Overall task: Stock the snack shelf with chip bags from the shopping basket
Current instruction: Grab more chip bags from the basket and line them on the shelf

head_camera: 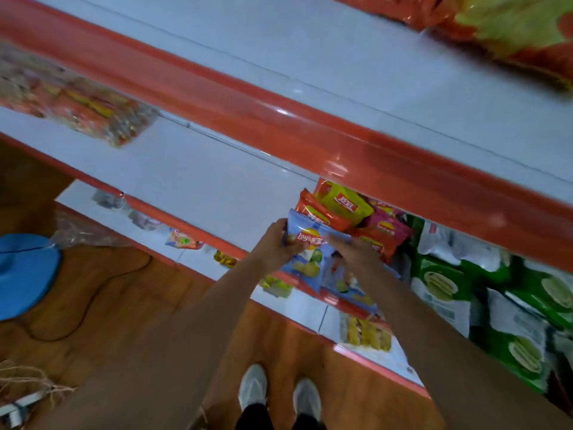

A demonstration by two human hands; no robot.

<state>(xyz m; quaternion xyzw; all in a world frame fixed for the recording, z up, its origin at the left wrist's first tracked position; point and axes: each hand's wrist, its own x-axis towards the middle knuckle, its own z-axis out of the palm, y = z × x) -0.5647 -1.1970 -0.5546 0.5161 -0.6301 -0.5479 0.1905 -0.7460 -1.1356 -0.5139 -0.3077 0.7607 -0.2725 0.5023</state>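
A light blue chip bag [305, 265] stands at the front edge of the white middle shelf [198, 178]. My left hand [274, 242] grips its left side. My right hand [356, 249] lies across its top right corner, fingers closed on it. A second light blue bag [347, 285] leans just behind and to the right, partly hidden by my right forearm. Orange, yellow-green and pink chip bags [338, 206] are packed behind the blue one under the red shelf rail [279, 119]. The shopping basket is not in view.
Green and white snack bags [465, 280] fill the shelf to the right. Orange bags [496, 29] lie on the top shelf. A clear packet [80, 100] sits at the left. Small packets line the lowest shelf [366, 333]. A blue round object [24, 271] and a cable lie on the wooden floor.
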